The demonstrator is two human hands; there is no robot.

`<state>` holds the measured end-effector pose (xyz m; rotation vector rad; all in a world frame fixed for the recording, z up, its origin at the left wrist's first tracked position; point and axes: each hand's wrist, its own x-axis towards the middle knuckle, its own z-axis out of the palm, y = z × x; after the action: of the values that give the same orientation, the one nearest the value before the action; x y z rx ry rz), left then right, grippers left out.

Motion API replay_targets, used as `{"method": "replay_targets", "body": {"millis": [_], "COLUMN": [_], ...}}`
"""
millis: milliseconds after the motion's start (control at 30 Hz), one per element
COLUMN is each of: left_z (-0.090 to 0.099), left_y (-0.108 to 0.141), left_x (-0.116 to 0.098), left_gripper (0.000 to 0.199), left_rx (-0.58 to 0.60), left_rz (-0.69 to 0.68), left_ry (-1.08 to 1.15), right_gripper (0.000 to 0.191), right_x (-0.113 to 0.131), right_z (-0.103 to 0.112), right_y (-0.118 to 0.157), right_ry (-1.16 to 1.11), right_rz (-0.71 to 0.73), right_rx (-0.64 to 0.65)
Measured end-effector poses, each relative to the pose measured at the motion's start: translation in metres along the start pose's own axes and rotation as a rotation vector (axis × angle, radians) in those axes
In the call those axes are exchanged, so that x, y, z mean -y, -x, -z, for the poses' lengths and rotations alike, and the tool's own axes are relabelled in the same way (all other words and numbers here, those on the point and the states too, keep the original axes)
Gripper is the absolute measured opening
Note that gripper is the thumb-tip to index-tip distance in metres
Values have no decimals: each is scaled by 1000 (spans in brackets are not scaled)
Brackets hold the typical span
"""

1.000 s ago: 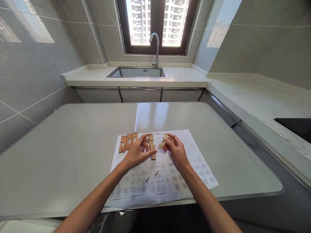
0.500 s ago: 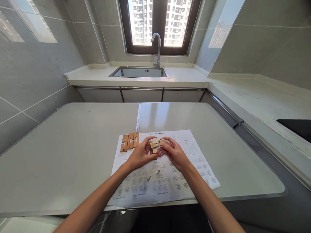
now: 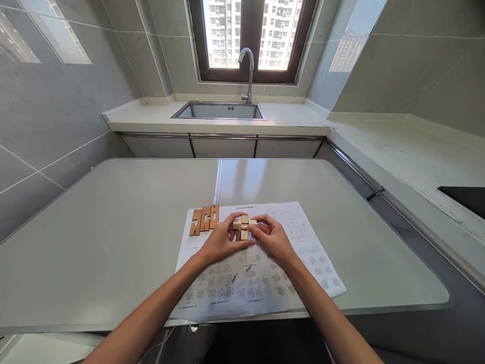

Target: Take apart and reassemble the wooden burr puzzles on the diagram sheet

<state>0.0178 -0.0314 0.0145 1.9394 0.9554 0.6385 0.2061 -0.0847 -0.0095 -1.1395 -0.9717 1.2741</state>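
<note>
Between my hands, above a printed sheet (image 3: pixel 261 283), is a small cross-shaped wooden burr puzzle (image 3: pixel 244 220) of pale interlocking blocks. My left hand (image 3: pixel 223 237) grips it from the left, with fingers behind and thumb along the near side. From the right, my right hand (image 3: pixel 271 235) pinches the block that sticks out on that side. The fingers partly hide the inner joints. Left of my left hand, three flat brown wooden pieces (image 3: pixel 205 219) with cut-out slots and dark marks lie side by side, partly on the sheet.
The sheet rests on a pale table (image 3: pixel 125 242) near its front edge. Beyond the table are a counter with a sink (image 3: pixel 223 110) and a tall faucet (image 3: pixel 250 76) below a window. Another counter (image 3: pixel 424 146) runs along the right.
The block in my right hand, slanted across the puzzle before, now sits level and in line with it, forming a neat cross. The view has shifted slightly.
</note>
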Motion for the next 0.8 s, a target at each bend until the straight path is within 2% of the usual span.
{"method": "replay_targets", "body": {"millis": [200,567,800], "left_z": [0,-1,-1], "left_y": [2,6,5], "left_x": [0,7,1], "left_gripper": [71,65,64], "left_rx": [-8,-47,-50], "left_rz": [-52,-218,-220], "left_ry": [-32,-103,-117], "right_gripper": [45,40,42], "right_x": [-6,1,6], "right_z": [2,2,6], "right_y": [-2,1,0], "right_ry": [35,4,-16], "right_rz": [29,51,40], "right_rx": [-35,25,19]}}
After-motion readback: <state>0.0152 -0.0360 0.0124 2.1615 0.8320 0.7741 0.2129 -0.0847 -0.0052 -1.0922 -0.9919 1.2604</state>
